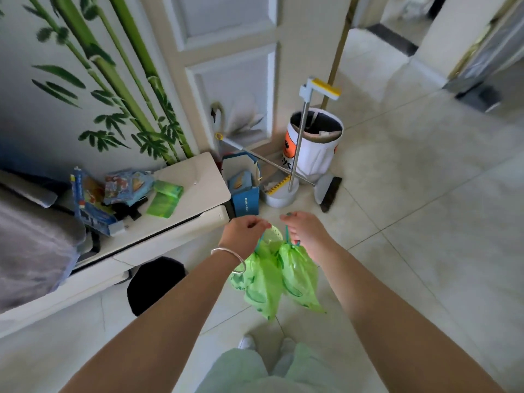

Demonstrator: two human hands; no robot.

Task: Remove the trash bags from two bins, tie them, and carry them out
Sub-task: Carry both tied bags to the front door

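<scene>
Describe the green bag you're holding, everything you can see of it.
The green bag looks like thin, translucent plastic, crumpled into two hanging lobes with darker green print. Its mouth is gathered on a teal drawstring. The left hand and right hand each pinch the cord, so it hangs off the floor, in front of the white cabinet. Contents cannot be seen.

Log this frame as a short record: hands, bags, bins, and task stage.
left hand: shut on the drawstring of the green bags
right hand: shut on the other drawstring
green bags: two bunches, hanging off the floor between the hands, tops cinched
black bin: on the floor beside the white cabinet, no liner visible
white bin: by the door, a mop handle in front of it
stage: bags out and gathered; not yet carried out
</scene>
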